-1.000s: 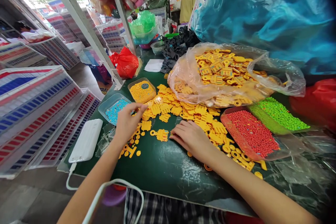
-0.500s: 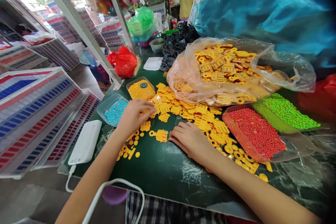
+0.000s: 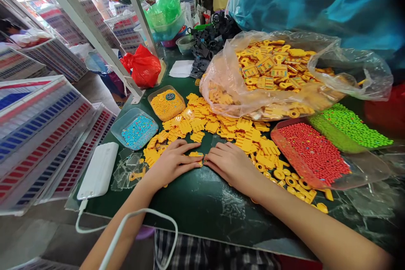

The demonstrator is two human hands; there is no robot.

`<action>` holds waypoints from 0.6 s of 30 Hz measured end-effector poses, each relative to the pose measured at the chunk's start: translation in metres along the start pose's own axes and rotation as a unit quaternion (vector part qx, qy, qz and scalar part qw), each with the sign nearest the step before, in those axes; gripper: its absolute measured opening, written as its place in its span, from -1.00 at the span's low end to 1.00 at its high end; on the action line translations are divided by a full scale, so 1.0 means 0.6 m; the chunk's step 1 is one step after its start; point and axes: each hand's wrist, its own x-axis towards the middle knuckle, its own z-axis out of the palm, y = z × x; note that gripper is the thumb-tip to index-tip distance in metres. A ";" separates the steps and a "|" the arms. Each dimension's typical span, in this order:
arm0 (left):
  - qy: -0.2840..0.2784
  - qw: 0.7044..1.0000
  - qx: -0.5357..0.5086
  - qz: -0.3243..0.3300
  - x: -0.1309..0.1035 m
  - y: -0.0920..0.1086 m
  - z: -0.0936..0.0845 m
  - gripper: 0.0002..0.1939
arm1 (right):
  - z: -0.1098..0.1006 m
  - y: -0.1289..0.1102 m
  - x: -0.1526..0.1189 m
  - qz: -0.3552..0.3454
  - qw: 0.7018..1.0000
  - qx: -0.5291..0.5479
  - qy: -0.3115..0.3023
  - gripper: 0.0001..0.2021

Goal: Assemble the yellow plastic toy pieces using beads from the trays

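Note:
My left hand [image 3: 175, 161] lies over a small yellow plastic piece [image 3: 196, 154] with a printed front, its fingers closing around the piece, which is partly covered. Facing it, my right hand [image 3: 229, 163] rests on the table with bent fingers held together, fingertips close to the piece's right end; what they pinch, if anything, is hidden. Beyond both hands spreads a heap of flat yellow plastic pieces [image 3: 198, 124]. Yellow rings and short bars [image 3: 292, 181] lie beside my right forearm. Clear flat plastic pieces [image 3: 126, 168] lie left of my left hand.
Trays of blue beads [image 3: 139, 130], yellow beads [image 3: 166, 102], red beads [image 3: 311, 152] and green beads [image 3: 357, 124] stand around the heap. A clear bag [image 3: 218, 86] of yellow pieces sits behind. A white power bank [image 3: 98, 171] with a cable lies at left.
My left hand has moved right and down from the heap's left side onto the printed yellow piece. My right hand stays nearly in place. The view has shifted slightly.

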 end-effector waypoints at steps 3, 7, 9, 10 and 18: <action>0.030 0.999 -0.029 -0.032 0.002 0.005 -0.007 -0.68 | -0.001 0.000 -0.001 0.001 1.000 0.002 -0.005 -0.81; 0.097 0.993 -0.031 -0.057 0.004 0.009 -0.013 -0.68 | -0.003 -0.003 0.000 0.001 1.000 0.005 -0.001 -0.81; 0.104 0.993 -0.030 -0.052 0.006 0.010 -0.011 -0.70 | -0.003 -0.005 0.001 0.001 1.000 0.004 0.004 -0.81; 0.102 0.993 -0.029 -0.051 0.006 0.010 -0.009 -0.71 | -0.003 -0.005 0.002 0.002 1.000 0.004 0.006 -0.81; 0.058 0.997 0.006 -0.053 0.013 0.012 0.003 -0.77 | 0.001 -0.004 0.001 0.006 1.000 0.003 -0.007 -0.80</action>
